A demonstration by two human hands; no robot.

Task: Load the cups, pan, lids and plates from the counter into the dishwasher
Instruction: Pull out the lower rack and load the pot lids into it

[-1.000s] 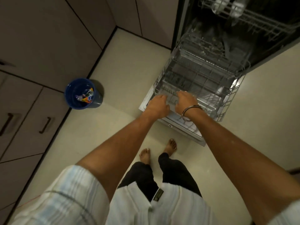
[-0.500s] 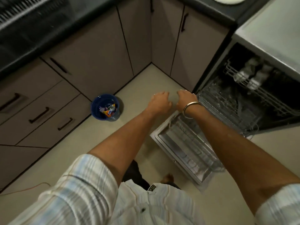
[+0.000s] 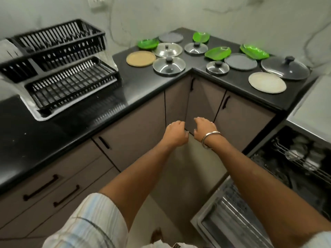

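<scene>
A black two-tier dish rack [image 3: 59, 68] stands on the left stretch of the black counter [image 3: 139, 86]. The plates and lids all lie flat around the counter's inner corner, so none has a long axis worth telling except the green leaf-shaped plates, which run roughly along the back edge. Leftmost is a tan round plate [image 3: 141, 58], then a green plate [image 3: 148, 43], two steel lids [image 3: 168, 49] [image 3: 169, 66] with knobs up, and a grey plate [image 3: 171, 37] at the back corner. Past the corner come another green plate [image 3: 201, 37], two smaller lids [image 3: 195, 48] [image 3: 217, 67], a green plate [image 3: 217, 53], a grey plate [image 3: 240, 61], a green plate [image 3: 254, 51], a cream plate [image 3: 267, 82] near the front edge, and a large dark glass lid [image 3: 285, 67]. The left hand [image 3: 175, 132] and right hand [image 3: 204, 128] hang before the corner cabinet, fingers loosely curled, grasping nothing. The open dishwasher [image 3: 268, 194] sits at the far right, below the counter.
</scene>
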